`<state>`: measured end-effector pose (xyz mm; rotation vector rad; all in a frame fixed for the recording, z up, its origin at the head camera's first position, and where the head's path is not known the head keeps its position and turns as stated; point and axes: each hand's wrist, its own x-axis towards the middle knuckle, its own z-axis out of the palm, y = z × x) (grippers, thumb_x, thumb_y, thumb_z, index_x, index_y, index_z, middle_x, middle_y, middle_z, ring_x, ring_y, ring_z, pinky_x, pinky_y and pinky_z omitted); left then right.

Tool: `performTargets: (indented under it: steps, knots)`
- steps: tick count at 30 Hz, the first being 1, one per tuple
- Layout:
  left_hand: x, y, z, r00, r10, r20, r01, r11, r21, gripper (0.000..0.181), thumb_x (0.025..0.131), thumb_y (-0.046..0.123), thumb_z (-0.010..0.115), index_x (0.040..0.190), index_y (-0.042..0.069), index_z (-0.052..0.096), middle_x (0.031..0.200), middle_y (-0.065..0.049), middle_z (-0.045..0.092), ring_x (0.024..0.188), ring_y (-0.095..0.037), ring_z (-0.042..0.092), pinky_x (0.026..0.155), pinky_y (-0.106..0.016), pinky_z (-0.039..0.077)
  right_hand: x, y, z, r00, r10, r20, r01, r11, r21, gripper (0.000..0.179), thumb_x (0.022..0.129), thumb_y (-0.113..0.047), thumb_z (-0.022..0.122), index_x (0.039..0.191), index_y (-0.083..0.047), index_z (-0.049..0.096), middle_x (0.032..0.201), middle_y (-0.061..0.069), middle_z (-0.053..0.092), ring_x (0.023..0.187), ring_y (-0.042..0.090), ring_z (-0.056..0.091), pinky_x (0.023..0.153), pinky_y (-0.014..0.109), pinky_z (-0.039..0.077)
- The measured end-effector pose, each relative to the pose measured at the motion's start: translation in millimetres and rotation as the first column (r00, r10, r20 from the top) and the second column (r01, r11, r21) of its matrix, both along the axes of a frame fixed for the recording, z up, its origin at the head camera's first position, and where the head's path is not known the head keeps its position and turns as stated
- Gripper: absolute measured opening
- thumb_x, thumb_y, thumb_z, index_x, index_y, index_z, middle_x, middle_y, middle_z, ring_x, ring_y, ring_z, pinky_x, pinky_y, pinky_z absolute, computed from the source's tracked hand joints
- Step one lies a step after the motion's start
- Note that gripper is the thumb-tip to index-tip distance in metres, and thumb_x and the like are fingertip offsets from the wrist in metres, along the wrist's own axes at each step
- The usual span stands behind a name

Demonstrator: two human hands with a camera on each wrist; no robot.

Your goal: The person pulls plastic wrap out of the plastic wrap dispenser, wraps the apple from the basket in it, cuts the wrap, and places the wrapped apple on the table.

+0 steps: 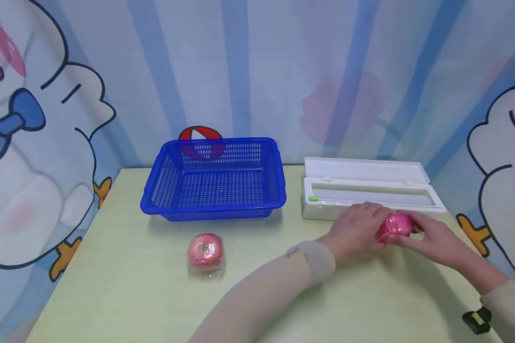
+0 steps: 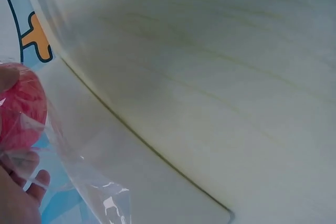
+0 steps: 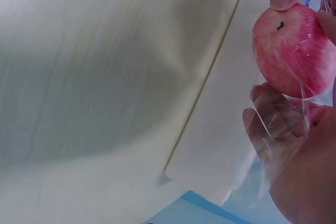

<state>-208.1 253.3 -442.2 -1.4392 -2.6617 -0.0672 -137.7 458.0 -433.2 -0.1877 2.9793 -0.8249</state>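
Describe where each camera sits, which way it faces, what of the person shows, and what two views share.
Head: worn on the head, facing forward and down at the table, blue basket, white box and loose apple; the left hand, right hand and sleeves show.
Left wrist: worn on that wrist, facing mostly tabletop, with the held apple and some fingers at the left edge.
Right wrist: worn on that wrist, facing mostly tabletop, with the held apple and fingers at the right edge.
Shared: both wrist views show the held apple in clear wrap.

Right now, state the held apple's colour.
The apple is pinkish red, best seen in the right wrist view.
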Motion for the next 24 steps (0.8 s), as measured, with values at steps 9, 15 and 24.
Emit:
performTargets:
  steps: [9,15,24]
  knots:
    - [-10.6,6.9,10.1,0.995,0.014,0.097,-0.016,1.0,0.022,0.077,0.088,0.06,0.081,0.15,0.026,0.052,0.141,0.013,0.058,0.129,-0.002,0.052,0.106,-0.017,0.046,12.9,-3,14.8,0.937,0.126,-0.325,-0.039,0.964,0.261,0.1,0.076,-0.036,0.098,0.154,0.001,0.048,0.148,0.029,0.051,0.13,0.052,0.05,0.086,0.074,0.054]
    - [-16.2,10.3,16.7,0.984,0.026,0.174,-0.028,1.0,0.009,0.076,0.086,0.06,0.084,0.148,0.028,0.053,0.137,0.016,0.06,0.125,0.0,0.053,0.104,-0.017,0.047,10.7,-1,7.4,0.807,0.308,-0.504,-0.105,0.914,0.391,0.096,0.091,-0.081,0.049,0.135,0.004,0.063,0.128,0.023,0.064,0.115,0.042,0.061,0.081,0.063,0.061]
    - [-21.7,14.2,23.0,0.958,0.016,0.288,-0.032,0.998,0.052,0.068,0.084,0.055,0.087,0.139,0.028,0.059,0.122,0.017,0.061,0.11,0.002,0.056,0.093,-0.016,0.048,4.2,1,0.2,0.916,0.154,-0.37,-0.078,0.974,0.213,0.085,0.069,-0.018,0.103,0.138,0.003,0.058,0.127,0.021,0.065,0.112,0.039,0.062,0.084,0.063,0.06]
